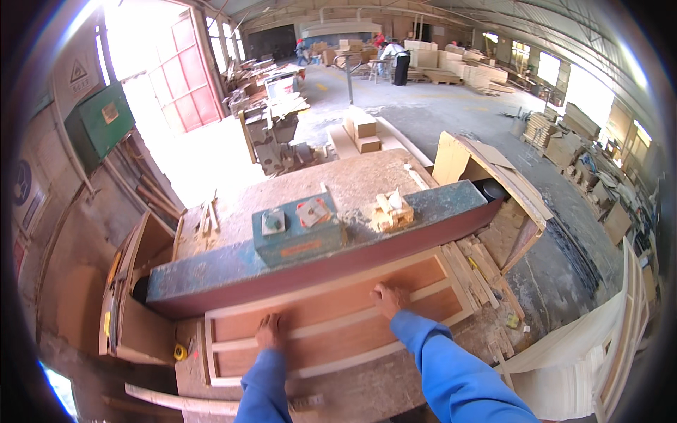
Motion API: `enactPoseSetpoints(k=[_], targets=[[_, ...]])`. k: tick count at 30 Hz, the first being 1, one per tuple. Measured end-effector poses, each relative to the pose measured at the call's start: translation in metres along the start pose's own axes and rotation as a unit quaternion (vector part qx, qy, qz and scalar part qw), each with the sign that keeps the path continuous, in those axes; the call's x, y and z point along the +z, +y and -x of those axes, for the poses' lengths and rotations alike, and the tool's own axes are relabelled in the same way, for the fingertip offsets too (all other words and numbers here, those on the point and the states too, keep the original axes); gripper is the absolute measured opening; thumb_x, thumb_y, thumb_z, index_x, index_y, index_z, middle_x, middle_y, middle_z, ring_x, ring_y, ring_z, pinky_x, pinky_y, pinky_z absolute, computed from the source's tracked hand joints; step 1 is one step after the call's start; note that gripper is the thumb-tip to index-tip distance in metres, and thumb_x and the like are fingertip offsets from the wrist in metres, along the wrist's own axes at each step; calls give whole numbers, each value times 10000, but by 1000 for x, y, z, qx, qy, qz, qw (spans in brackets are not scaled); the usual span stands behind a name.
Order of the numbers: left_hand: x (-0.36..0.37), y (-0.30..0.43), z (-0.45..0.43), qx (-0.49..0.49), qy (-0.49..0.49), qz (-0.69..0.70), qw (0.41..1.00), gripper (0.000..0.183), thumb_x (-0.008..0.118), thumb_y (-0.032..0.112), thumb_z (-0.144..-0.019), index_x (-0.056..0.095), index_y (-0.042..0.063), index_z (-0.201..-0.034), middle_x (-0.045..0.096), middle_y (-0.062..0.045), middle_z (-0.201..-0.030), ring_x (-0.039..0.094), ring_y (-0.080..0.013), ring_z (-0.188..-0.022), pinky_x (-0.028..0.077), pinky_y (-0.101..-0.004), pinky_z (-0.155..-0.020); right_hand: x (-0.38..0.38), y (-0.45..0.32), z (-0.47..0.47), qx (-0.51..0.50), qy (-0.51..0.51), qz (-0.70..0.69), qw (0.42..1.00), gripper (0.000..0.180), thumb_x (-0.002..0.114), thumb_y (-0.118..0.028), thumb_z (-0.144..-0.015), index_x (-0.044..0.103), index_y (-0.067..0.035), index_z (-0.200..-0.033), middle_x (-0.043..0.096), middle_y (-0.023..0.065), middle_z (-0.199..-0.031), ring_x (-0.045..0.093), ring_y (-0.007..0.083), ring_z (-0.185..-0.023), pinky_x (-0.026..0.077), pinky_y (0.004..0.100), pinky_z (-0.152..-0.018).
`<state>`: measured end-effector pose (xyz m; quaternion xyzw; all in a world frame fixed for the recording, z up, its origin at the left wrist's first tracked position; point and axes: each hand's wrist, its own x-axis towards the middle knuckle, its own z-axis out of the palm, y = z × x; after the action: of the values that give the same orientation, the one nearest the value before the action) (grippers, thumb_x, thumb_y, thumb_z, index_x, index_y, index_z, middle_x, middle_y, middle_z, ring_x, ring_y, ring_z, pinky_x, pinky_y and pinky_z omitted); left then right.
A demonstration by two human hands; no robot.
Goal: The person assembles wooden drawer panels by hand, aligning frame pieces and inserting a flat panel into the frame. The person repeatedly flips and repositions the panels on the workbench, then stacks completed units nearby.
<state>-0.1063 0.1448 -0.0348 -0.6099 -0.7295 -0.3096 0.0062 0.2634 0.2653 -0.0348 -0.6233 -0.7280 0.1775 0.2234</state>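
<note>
A long framed wooden panel [338, 322], with pale rails around reddish-brown boards, lies flat on the worktable. Its far edge is up against the brown belt of a long edge sander [344, 259], or very close to it. My left hand [271, 330] curls its fingers over the panel's middle rail, left of centre. Farther right, my right hand [390, 300] grips the same rail with bent fingers. Blue sleeves cover both forearms. A green switch box [296, 230] sits on the sander's top, beside a small block of wood scraps [391, 211].
Wood strips [476, 269] lie off the panel's right end. A yellow tape measure [181, 351] is at the left. Wooden boxes enclose both sander ends, including the right housing [492, 180]. Curved pale boards [571, 359] stand at right. A person [396, 58] bends over work far behind.
</note>
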Motion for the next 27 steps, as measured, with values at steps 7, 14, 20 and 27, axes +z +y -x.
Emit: enactPoseSetpoints(k=[7, 14, 20, 27], targets=[[-1, 12, -9, -4, 15, -20, 1000, 170, 672, 233, -1001, 701, 72, -958, 723, -180, -907, 703, -416, -865, 574, -528, -759, 48, 21, -8, 53, 39, -94, 993, 283, 736, -323, -972, 648, -70, -881, 720, 127, -813, 710, 317, -771, 536, 471, -734], [-6, 16, -14, -7, 9, -5, 1000, 151, 689, 225, -984, 723, 78, -968, 718, -176, -878, 697, -405, -808, 569, -531, -712, 49, 30, -2, -5, 69, -120, 990, 278, 791, -279, -941, 642, -53, -874, 683, 108, -738, 682, 242, -678, 528, 404, -614], [-7, 16, -16, -9, 10, 10, 1000, 145, 689, 217, -982, 709, 78, -947, 702, -174, -857, 686, -413, -794, 561, -532, -699, 28, 10, -2, 5, 64, -100, 993, 273, 813, -272, -909, 650, -65, -838, 691, 98, -716, 695, 234, -652, 541, 387, -596], [-9, 20, -17, -10, 16, 13, 1000, 137, 692, 214, -979, 711, 83, -945, 702, -173, -860, 682, -415, -791, 560, -530, -699, 1, -10, -2, 31, 31, -25, 999, 275, 751, -411, -922, 702, -148, -858, 755, 54, -762, 746, 315, -727, 565, 480, -664]])
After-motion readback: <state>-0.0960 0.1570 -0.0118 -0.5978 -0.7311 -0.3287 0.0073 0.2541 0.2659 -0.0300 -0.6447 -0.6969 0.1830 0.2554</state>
